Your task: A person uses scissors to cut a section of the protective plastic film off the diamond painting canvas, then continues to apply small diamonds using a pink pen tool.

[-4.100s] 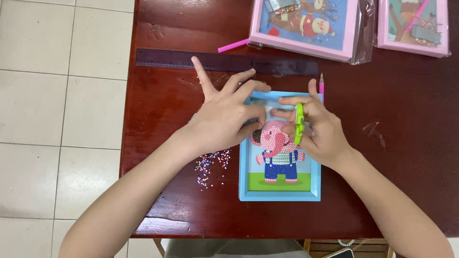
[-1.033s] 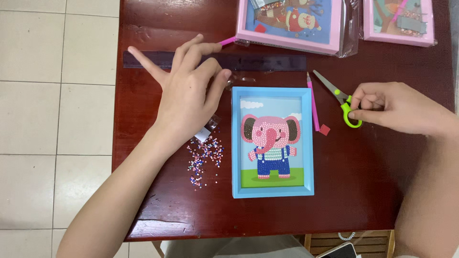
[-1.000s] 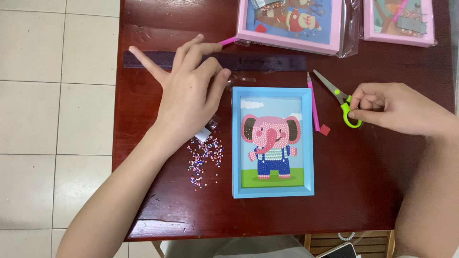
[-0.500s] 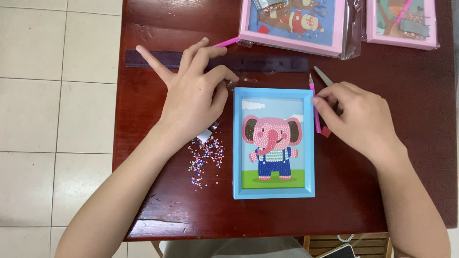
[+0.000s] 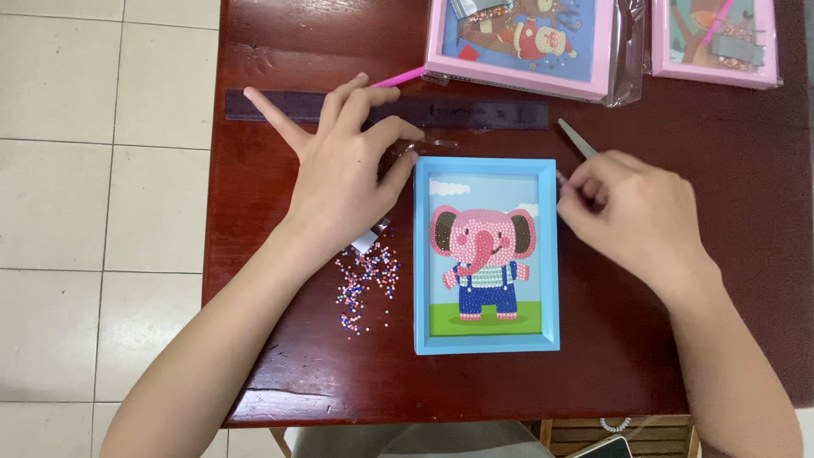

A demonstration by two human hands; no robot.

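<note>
Blue-framed elephant picture on the bench.
Left hand, fingers apart, touches its corner; right hand, fingers together, just beside.

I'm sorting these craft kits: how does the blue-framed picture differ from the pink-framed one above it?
The blue-framed picture lies unwrapped and fully in view, showing a pink elephant. The pink-framed picture sits in clear plastic, cut off by the image edge, showing other figures. Both lie flat on the dark red table.
</note>
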